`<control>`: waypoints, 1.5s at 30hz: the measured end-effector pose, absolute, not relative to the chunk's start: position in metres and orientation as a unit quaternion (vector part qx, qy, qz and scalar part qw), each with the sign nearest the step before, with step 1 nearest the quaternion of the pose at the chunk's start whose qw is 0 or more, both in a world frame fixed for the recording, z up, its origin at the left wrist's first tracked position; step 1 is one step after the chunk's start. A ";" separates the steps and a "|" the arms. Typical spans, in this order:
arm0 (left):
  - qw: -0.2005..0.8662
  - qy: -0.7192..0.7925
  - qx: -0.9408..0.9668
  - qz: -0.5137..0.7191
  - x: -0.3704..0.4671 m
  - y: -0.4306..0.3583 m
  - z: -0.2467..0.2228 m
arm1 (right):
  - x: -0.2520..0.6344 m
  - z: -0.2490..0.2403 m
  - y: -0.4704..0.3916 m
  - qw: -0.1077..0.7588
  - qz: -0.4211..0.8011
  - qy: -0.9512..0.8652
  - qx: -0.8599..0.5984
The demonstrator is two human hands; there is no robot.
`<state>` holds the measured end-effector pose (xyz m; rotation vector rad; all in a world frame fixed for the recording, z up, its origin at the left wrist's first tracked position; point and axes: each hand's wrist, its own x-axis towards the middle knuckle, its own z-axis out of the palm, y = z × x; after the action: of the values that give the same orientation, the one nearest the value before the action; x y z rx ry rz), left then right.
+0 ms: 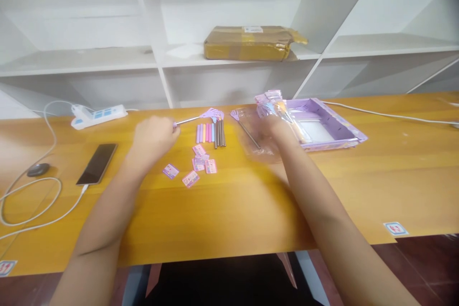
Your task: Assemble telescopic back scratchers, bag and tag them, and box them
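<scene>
My left hand (156, 138) is closed around the end of a back scratcher with a metal rod (188, 120) and a purple hand-shaped head, held above the table. Beneath its head, several metal rods with claw heads (220, 135) lie beside a row of coloured handle tubes (205, 133). My right hand (275, 129) is blurred at the packaged back scratchers (291, 122), which lean on the purple display box (344, 139); its fingers are hidden. Left of it, another purple back scratcher (247, 131) lies on clear plastic bags (263, 153). Several small printed cards (191, 179) are scattered in front.
On the left lie a phone (96, 164) on a charging cable, a dark mouse (38, 169) and a white power strip (100, 115). A taped cardboard box (247, 44) sits on the shelf behind. A white cable (387, 113) runs along the back right.
</scene>
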<state>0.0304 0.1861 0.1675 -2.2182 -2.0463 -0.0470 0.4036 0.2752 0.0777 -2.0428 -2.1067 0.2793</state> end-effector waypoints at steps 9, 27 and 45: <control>-0.085 -0.551 -0.814 -0.160 0.018 0.190 0.152 | 0.372 0.132 0.243 0.062 -0.004 -0.710 -0.701; -0.494 -0.359 -0.730 -0.307 0.073 0.174 0.128 | 0.297 0.152 0.181 0.542 0.367 -0.670 -0.352; -0.501 -0.415 -0.652 -0.389 0.081 0.165 0.137 | 0.280 0.127 0.198 0.460 0.550 -0.625 -0.309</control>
<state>0.0810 0.1652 0.1370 -3.1588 -2.0110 -1.8835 0.2802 0.1980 0.1274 -0.7616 -1.5371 1.3531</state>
